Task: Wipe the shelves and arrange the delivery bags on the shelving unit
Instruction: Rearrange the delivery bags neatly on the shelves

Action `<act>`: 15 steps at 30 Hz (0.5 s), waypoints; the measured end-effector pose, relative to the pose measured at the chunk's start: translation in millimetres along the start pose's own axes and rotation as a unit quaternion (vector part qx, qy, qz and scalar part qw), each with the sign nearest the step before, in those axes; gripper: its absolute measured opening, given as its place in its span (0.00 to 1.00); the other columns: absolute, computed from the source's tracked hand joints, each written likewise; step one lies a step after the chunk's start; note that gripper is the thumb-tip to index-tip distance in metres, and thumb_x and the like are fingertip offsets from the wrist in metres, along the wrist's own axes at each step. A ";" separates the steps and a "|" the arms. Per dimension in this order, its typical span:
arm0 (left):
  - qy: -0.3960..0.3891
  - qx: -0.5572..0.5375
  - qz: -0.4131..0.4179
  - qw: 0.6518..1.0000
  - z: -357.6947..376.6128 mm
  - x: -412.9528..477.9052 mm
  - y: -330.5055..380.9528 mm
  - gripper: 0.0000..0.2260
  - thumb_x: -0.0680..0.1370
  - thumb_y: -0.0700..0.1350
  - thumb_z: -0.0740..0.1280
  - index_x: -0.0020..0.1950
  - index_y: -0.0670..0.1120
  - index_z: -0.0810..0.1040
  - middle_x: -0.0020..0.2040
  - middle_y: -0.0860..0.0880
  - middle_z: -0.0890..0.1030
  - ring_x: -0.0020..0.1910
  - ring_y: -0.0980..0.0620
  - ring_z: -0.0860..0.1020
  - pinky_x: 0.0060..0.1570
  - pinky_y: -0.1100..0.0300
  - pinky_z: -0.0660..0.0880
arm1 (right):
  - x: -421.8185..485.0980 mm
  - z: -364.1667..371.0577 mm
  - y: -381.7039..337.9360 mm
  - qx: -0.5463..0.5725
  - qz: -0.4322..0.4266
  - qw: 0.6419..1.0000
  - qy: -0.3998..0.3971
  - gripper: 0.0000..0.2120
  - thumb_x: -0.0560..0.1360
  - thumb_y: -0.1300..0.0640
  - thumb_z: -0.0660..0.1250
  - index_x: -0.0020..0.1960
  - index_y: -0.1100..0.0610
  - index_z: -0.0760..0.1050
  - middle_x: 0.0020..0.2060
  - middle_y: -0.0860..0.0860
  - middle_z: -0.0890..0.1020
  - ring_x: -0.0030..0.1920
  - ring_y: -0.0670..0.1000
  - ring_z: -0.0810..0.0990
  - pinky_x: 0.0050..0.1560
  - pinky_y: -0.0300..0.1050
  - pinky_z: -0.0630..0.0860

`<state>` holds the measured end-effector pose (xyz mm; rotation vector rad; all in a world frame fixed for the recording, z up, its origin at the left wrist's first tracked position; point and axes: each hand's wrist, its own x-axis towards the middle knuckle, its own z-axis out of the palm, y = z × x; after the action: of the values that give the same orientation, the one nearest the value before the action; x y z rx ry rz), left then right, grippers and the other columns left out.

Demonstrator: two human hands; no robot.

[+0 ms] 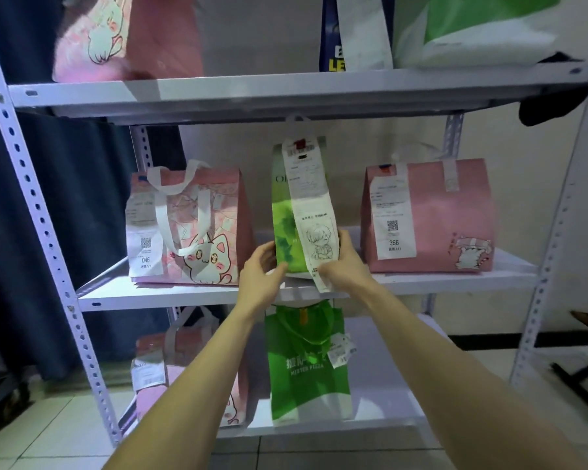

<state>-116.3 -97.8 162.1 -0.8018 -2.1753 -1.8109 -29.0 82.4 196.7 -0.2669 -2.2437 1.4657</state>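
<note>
The left hand (260, 271) and right hand (348, 266) curl their fingers round the tall green bag (284, 215) standing between them.

Tall green paper bag (286, 232): mottled green, paler at top
Left pink fabric tote (218, 212): pink, white cartoon cat, white handles
Right pink box-shaped bag (455, 212): plain pink, small white cat
Lower green fabric bag (302, 378): bright green, white lettering

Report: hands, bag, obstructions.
Left hand and right hand grip green bag, low sides. Bag upright on middle shelf, between pink cat bag and pink bag. Receipt dangles past shelf edge.
</note>
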 end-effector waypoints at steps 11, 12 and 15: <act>0.035 0.015 -0.013 0.999 -1.4 3.4 -14.5 0.23 0.81 0.48 0.74 0.75 0.58 0.72 0.63 0.55 0.83 0.61 0.57 0.82 0.61 0.55 0.81 | 0.5 4.6 6.6 0.007 -0.017 0.999 -0.046 0.23 0.80 0.35 0.66 0.68 0.47 0.72 0.56 0.39 0.84 0.55 0.44 0.84 0.50 0.41 0.79; 0.023 0.038 -0.015 0.999 -3.0 6.8 -14.5 0.23 0.83 0.51 0.72 0.77 0.59 0.71 0.63 0.55 0.82 0.62 0.57 0.81 0.60 0.57 0.80 | -0.7 1.4 5.2 0.010 -0.018 0.999 -0.034 0.22 0.82 0.33 0.61 0.65 0.48 0.74 0.53 0.39 0.84 0.53 0.43 0.85 0.47 0.37 0.78; -0.003 0.151 0.015 0.988 -4.6 10.2 -14.6 0.19 0.84 0.53 0.70 0.74 0.55 0.74 0.60 0.53 0.81 0.59 0.53 0.80 0.59 0.54 0.78 | -2.8 -3.9 11.4 -0.025 -0.027 0.999 -0.012 0.21 0.86 0.37 0.54 0.65 0.50 0.76 0.55 0.43 0.85 0.55 0.46 0.84 0.41 0.35 0.73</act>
<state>-133.3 -100.8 155.6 -0.7646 -2.3491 -1.4162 -25.6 89.3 187.0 -0.2024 -2.2911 1.3933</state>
